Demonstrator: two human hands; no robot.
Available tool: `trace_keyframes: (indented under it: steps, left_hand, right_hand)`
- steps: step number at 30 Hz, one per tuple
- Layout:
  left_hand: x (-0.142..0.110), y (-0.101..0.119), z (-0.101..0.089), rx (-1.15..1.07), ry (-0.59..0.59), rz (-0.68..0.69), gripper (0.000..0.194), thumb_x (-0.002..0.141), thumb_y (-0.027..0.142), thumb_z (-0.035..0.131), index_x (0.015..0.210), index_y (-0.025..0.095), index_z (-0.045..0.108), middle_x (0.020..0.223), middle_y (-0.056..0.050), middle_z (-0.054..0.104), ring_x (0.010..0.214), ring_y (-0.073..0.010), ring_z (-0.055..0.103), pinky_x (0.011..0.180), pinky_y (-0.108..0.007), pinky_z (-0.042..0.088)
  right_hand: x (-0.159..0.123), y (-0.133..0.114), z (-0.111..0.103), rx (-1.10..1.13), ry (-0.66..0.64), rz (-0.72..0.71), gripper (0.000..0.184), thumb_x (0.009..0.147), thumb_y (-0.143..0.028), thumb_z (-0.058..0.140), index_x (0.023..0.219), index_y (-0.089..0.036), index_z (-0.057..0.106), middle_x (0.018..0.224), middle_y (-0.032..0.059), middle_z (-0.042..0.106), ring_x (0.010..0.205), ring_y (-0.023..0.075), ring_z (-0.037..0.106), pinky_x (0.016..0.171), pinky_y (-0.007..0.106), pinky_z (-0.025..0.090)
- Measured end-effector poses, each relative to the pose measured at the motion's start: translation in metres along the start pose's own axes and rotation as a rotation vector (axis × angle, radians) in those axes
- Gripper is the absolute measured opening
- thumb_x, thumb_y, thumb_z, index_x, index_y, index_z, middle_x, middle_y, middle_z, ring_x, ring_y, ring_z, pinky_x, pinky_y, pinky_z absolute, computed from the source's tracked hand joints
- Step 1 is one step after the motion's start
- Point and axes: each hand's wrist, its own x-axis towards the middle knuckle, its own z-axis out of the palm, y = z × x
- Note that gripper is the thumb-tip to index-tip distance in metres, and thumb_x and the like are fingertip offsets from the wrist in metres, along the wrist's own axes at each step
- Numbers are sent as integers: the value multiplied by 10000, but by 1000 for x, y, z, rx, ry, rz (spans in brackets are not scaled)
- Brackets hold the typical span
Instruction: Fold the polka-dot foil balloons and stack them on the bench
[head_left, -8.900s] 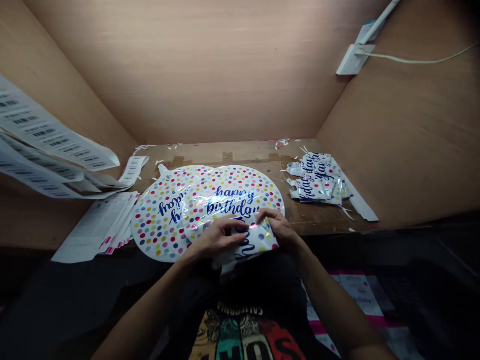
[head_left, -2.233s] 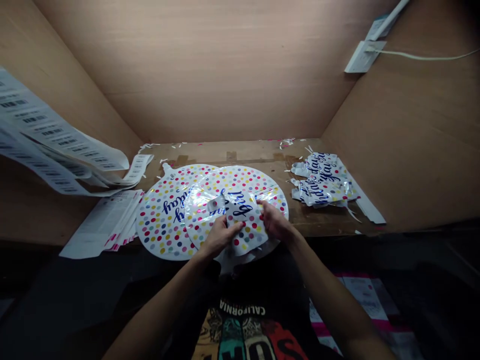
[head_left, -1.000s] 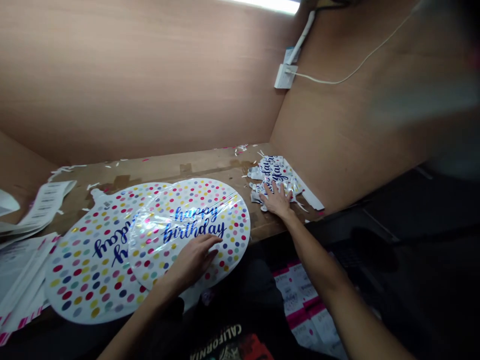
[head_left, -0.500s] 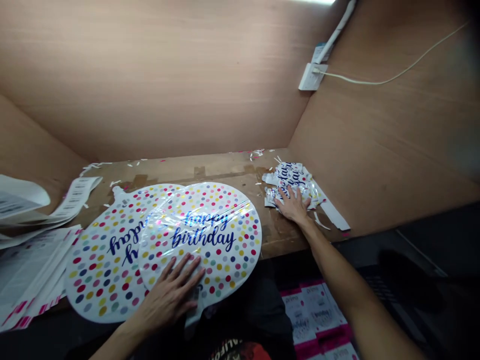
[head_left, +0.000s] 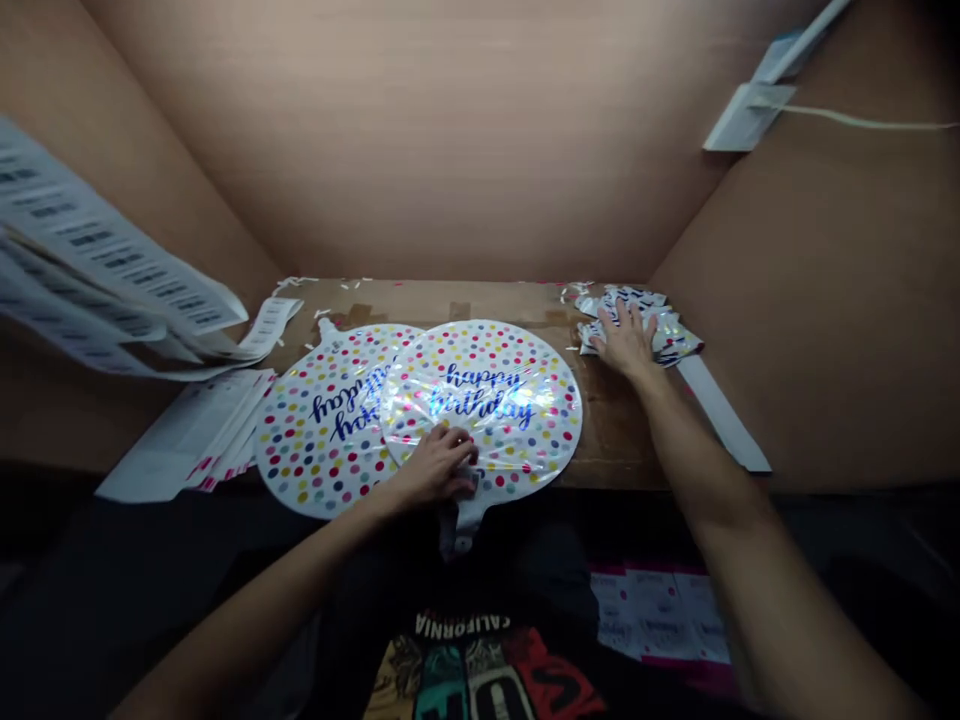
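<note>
1. Unfolded now, the top foil balloon (head_left: pixel 517 410) lies flat, and the right hand (head_left: pixel 626 342) has gone from it to the folded pile on the bench.
2. Nearest, the left hand (head_left: pixel 435 467) sits curled on the lower edge of that balloon, just above its silver neck (head_left: pixel 463 525); whether the fingers pinch the foil or only press it cannot be told. The left arm reaches in low from the side.
3. That balloon, printed "happy birthday" among coloured dots, overlaps a second polka-dot balloon (head_left: pixel 300 440) at its left.
4. The right arm stretches forward at full reach, and the right hand lies spread, palm down, on the folded foil balloons (head_left: pixel 637 335).
5. Step in hand, as judged: laying out balloons flat from the folded pile. The next move calls for the right hand to close on a folded balloon.
6. A long white strip (head_left: pixel 720 410) lies just beside the pile on the wooden bench (head_left: pixel 615 440).
7. Farther left, barcode label strips (head_left: pixel 112 260) hang over printed sheets (head_left: pixel 187 430).
8. Farthest, a wall socket plate (head_left: pixel 742 117) sits on the plywood wall.
</note>
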Motion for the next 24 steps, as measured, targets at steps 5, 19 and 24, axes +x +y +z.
trace_keyframes:
  steps: [5, 19, 24]
  left_hand:
    - [21, -20, -6, -244, -33, -69, 339, 997, 418, 542, 760, 190, 625, 800, -37, 638, 771, -185, 556, 762, -303, 424]
    - [41, -28, -58, 39, 818, -70, 251, 1044, 346, 506, 1119, 206, 700, 1183, -115, 708, 1146, -257, 614, 1056, -437, 452]
    - [83, -59, -43, 240, 413, -223, 429, 1059, 476, 464, 1336, 210, 654, 1518, -123, 573, 1428, -318, 472, 1213, -520, 321]
  right_hand:
    - [-105, -113, -14, 688, -466, -489, 391, 993, -454, 596, 1255, -183, 700, 1214, 112, 733, 1077, 246, 689, 972, 343, 531]
    - [-21, -166, -6, 310, -624, -272, 427, 1050, -438, 486, 852, -150, 731, 843, 66, 743, 752, 164, 618, 684, 231, 401]
    - [60, -185, 11, 198, -490, -8, 426, 1031, -467, 539, 1190, -127, 741, 1258, 214, 706, 1111, 261, 663, 912, 283, 458]
